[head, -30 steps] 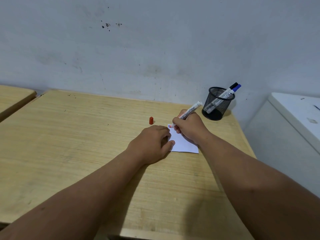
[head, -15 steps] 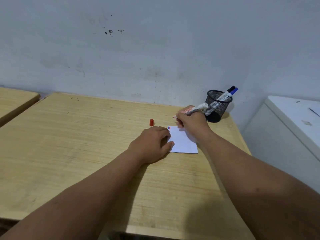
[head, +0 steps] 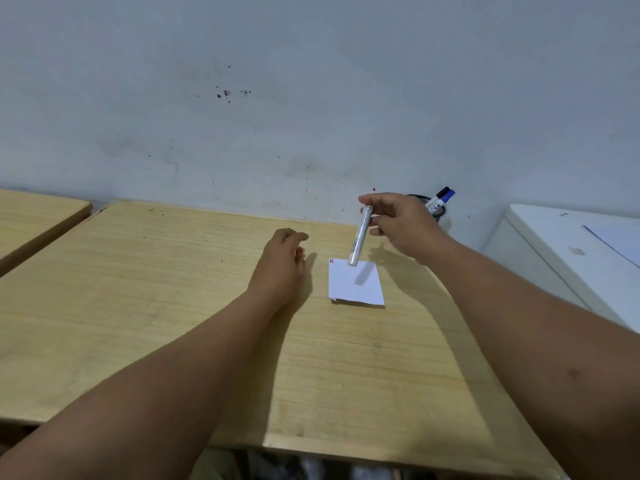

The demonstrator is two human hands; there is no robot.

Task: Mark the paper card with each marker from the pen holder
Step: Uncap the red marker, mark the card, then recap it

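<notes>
A white paper card (head: 356, 284) lies on the wooden desk (head: 173, 306), with small blue and red marks at its top left corner. My right hand (head: 401, 223) hovers above the card's far edge, holding an uncapped white marker (head: 361, 237) with its red tip pointing up. My left hand (head: 282, 261) rests on the desk left of the card, fingers loosely curled over the red cap (head: 298, 251), which is mostly hidden. Behind my right hand, the black mesh pen holder (head: 436, 211) holds a black-capped and a blue-capped marker (head: 441, 199).
A pale wall rises right behind the desk. A second wooden desk (head: 31, 216) stands at the far left across a gap. A white appliance or cabinet (head: 571, 244) sits close to the desk's right edge.
My right hand lifted the marker off the card and turned it tip-up. My left hand let go of the card and slid left onto the red cap.
</notes>
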